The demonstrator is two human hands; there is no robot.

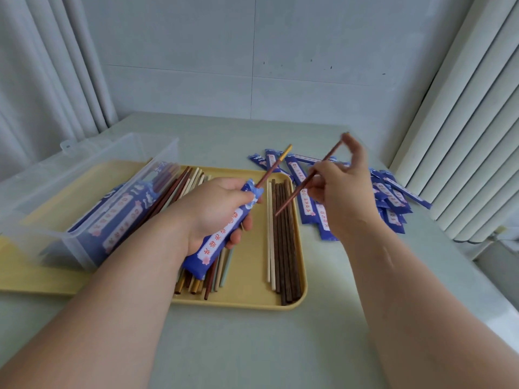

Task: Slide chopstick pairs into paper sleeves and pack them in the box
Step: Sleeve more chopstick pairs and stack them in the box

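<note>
Sleeve [216, 242] gripped in left hand [213, 209], mouth aimed toward the table's [252, 346] far right corner; right hand [342, 192] pinches brown chopstick [292, 197], slanted alike, tip down over tray [238, 304].

Left forearm [126, 276] and right forearm [407, 290] are both showing bare to the edge of view. Left hand [213, 209] and right hand [342, 189] are going bare too, with a faint streak showing on the right forearm.

The sleeve [214, 245] is blue, the chopstick [273, 167] apparently yellow-tipped
</note>
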